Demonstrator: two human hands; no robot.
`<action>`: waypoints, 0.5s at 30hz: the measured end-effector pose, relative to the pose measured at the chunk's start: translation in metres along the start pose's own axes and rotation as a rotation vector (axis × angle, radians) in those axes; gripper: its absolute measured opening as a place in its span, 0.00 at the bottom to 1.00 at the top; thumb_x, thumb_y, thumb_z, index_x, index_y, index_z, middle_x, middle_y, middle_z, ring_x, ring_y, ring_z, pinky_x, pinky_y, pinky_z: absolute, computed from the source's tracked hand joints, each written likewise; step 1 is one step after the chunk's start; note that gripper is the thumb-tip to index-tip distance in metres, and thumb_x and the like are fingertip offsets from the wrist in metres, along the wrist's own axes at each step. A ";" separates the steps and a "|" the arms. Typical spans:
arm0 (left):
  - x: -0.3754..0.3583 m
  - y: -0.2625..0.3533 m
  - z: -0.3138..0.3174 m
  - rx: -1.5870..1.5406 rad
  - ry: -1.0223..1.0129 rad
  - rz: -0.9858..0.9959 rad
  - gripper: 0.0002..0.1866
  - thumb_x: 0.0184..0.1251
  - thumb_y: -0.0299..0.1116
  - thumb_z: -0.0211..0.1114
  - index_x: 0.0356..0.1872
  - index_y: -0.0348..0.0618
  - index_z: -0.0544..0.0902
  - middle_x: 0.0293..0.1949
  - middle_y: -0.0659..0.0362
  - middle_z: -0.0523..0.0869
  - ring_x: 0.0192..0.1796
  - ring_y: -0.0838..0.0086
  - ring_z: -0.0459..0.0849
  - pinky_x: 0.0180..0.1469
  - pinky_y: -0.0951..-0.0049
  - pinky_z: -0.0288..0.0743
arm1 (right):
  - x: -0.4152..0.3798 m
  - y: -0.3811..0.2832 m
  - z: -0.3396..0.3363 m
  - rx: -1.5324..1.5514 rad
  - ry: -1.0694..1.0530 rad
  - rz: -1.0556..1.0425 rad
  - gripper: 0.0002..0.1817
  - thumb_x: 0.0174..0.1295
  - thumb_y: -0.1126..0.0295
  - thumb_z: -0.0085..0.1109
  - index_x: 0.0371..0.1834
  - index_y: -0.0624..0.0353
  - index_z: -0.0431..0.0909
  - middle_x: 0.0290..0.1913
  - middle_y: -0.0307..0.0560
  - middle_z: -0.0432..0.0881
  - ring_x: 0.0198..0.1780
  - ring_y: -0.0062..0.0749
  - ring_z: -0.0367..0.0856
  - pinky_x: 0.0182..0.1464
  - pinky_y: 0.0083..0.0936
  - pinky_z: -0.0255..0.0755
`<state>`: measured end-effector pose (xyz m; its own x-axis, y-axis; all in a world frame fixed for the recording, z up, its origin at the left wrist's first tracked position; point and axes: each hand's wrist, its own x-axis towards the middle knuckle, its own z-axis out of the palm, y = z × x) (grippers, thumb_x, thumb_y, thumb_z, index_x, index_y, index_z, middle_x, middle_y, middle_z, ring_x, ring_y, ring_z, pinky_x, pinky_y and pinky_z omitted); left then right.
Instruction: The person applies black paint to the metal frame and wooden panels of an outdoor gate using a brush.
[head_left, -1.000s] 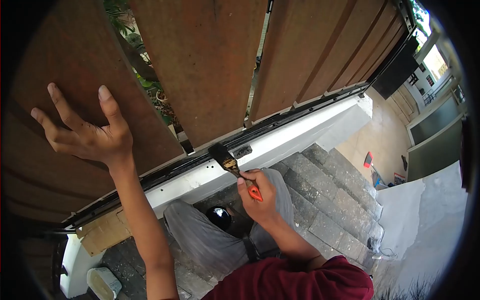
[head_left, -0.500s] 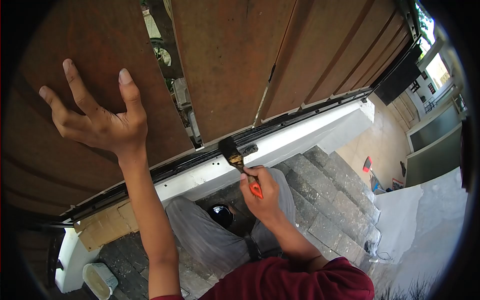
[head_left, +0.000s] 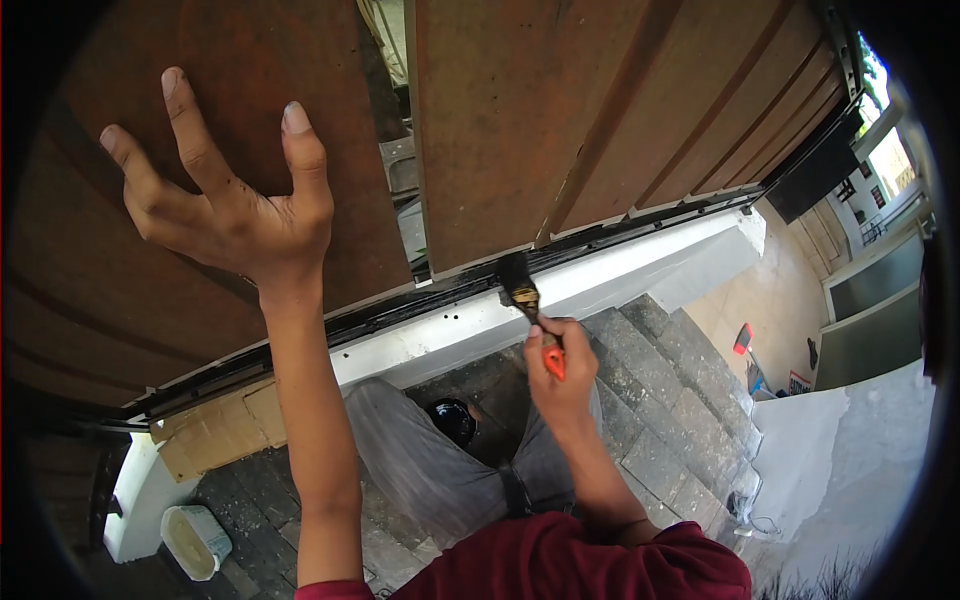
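My right hand (head_left: 563, 375) grips a paintbrush (head_left: 525, 296) with an orange-tipped handle and dark, paint-loaded bristles. The bristles meet the black bottom rail (head_left: 400, 304) of a brown panelled gate (head_left: 490, 130). Higher up on the left, my left hand (head_left: 235, 215) has its fingers spread against a gate panel and holds nothing. Between my knees stands a small round container (head_left: 453, 420) with glossy black contents, partly hidden by my trouser leg.
Below the rail runs a white ledge (head_left: 420, 335). Flattened cardboard (head_left: 222, 430) lies at the left, near a pale plastic tub (head_left: 195, 542). Grey paving (head_left: 670, 385) stretches right toward a long-handled tool with a red end (head_left: 743, 339).
My right hand has moved the brush rightward along the rail and slightly up in view. The left hand sits a little further right and higher, still spread. The whole view has shifted somewhat.
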<state>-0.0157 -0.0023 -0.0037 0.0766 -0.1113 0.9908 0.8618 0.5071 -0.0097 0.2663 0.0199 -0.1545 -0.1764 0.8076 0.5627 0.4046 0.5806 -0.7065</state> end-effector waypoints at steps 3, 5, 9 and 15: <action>-0.001 -0.001 0.000 -0.001 0.006 -0.006 0.35 0.58 0.57 0.65 0.66 0.52 0.79 0.72 0.43 0.63 0.62 0.56 0.67 0.63 0.57 0.64 | -0.014 -0.033 0.018 0.143 -0.155 -0.086 0.07 0.62 0.78 0.64 0.40 0.68 0.77 0.32 0.55 0.81 0.31 0.43 0.83 0.36 0.28 0.75; -0.001 -0.003 0.001 -0.005 0.005 -0.003 0.35 0.57 0.57 0.65 0.65 0.52 0.80 0.72 0.43 0.63 0.62 0.56 0.67 0.63 0.57 0.64 | -0.021 -0.046 0.025 0.349 -0.278 0.042 0.08 0.62 0.77 0.65 0.41 0.68 0.77 0.31 0.54 0.81 0.30 0.39 0.82 0.35 0.28 0.75; -0.001 -0.001 0.001 -0.006 0.020 -0.010 0.35 0.56 0.57 0.65 0.65 0.52 0.80 0.73 0.44 0.63 0.61 0.56 0.67 0.63 0.57 0.65 | -0.014 -0.035 0.019 0.267 -0.247 0.071 0.09 0.63 0.76 0.65 0.42 0.67 0.78 0.30 0.51 0.81 0.28 0.32 0.79 0.33 0.26 0.73; 0.002 0.005 -0.002 -0.055 0.010 -0.017 0.34 0.60 0.54 0.67 0.66 0.49 0.78 0.70 0.42 0.65 0.68 0.55 0.64 0.65 0.59 0.62 | 0.002 0.001 -0.004 0.053 0.074 0.062 0.08 0.63 0.77 0.64 0.42 0.68 0.78 0.29 0.53 0.80 0.27 0.35 0.79 0.32 0.28 0.72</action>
<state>-0.0104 -0.0014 -0.0021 0.0669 -0.1282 0.9895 0.8892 0.4576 -0.0009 0.2697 0.0214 -0.1526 -0.0850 0.8335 0.5459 0.3643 0.5360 -0.7616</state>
